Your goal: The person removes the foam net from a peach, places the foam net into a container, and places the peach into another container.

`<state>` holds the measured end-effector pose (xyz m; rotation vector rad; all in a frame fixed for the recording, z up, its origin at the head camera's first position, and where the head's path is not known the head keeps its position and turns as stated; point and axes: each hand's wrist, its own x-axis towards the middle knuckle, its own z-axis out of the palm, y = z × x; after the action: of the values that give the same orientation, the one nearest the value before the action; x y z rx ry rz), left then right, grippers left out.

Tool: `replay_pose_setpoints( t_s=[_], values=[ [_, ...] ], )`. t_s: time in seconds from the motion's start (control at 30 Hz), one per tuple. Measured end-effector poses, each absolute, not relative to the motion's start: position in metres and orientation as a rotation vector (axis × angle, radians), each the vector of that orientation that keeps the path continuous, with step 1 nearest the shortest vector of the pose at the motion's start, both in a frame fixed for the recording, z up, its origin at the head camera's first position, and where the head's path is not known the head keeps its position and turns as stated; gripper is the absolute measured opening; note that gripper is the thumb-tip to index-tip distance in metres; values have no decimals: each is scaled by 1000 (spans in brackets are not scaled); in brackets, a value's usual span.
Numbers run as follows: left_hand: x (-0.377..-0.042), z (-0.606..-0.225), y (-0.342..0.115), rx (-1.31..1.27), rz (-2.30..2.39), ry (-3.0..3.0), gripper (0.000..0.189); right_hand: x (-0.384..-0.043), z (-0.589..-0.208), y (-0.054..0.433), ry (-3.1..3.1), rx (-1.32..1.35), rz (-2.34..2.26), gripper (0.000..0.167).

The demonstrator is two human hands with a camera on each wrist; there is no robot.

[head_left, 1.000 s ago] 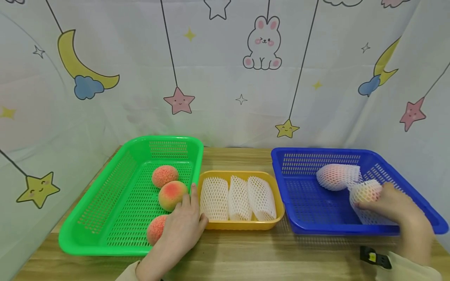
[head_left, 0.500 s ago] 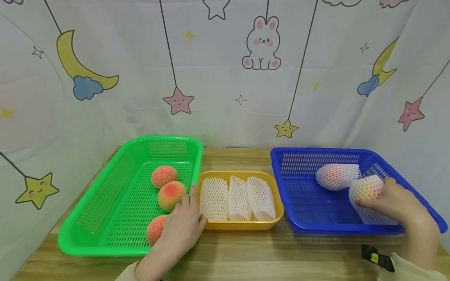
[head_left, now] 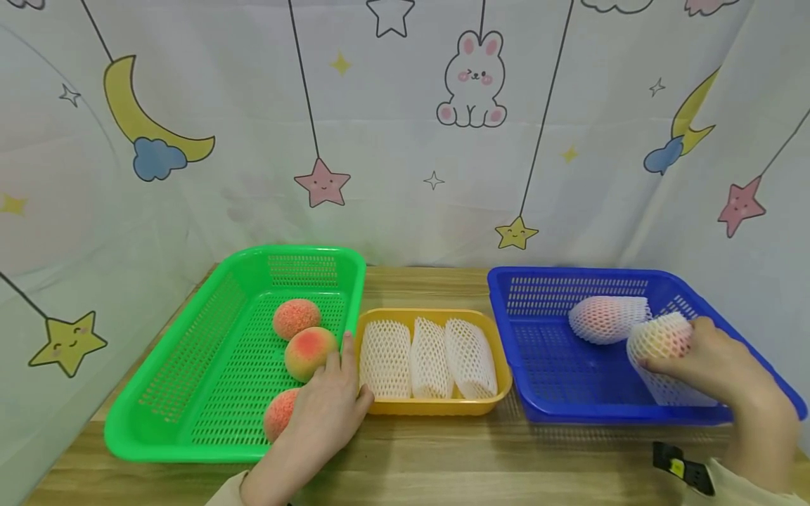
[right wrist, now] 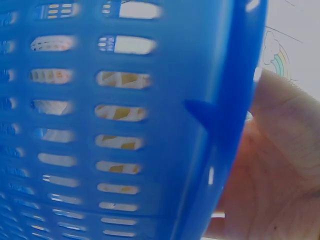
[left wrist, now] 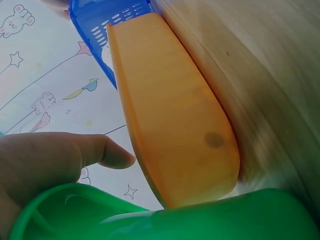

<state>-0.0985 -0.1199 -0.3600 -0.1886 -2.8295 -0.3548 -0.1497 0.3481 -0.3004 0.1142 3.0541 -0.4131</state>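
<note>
My left hand [head_left: 329, 400] reaches over the right rim of the green basket [head_left: 158, 450], fingers relaxed beside a yellow-red peach [head_left: 311, 353]. One red, speckled round fruit [head_left: 296, 318] lies behind that peach; another red fruit [head_left: 280, 414] is partly covered by the hand. Over the blue basket [head_left: 626, 413], my right hand [head_left: 721, 362] grips a peach in a white foam net [head_left: 658, 344], thumb in front and the other fingers mostly hidden. The net's loose end [head_left: 680, 393] hangs toward the basket floor. Behind it lies a second netted fruit [head_left: 607, 320].
Between the baskets stands a yellow tray [head_left: 436, 406] with three white foam nets [head_left: 384, 358] lying side by side. All stand on a wooden table [head_left: 443, 464] before a printed curtain [head_left: 405, 140]. The blue basket's slotted wall [right wrist: 175, 150] fills much of the right wrist view.
My right hand and wrist have shifted slightly right, and the netted peach it holds has risen and tilted a little. The left hand has stayed in place.
</note>
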Motion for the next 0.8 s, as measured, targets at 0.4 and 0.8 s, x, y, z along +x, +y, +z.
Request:
replay_pose_setpoints(
  t_s=[0.4,0.8],
  values=[
    [-95,-352,-120,-187,-362,-2847,71,-148,-299,338,3127,15,-469,110],
    [-94,-347,-120,-180,-388,-2780,65,-152,-302,324,3191,-159,-621,100]
  ],
)
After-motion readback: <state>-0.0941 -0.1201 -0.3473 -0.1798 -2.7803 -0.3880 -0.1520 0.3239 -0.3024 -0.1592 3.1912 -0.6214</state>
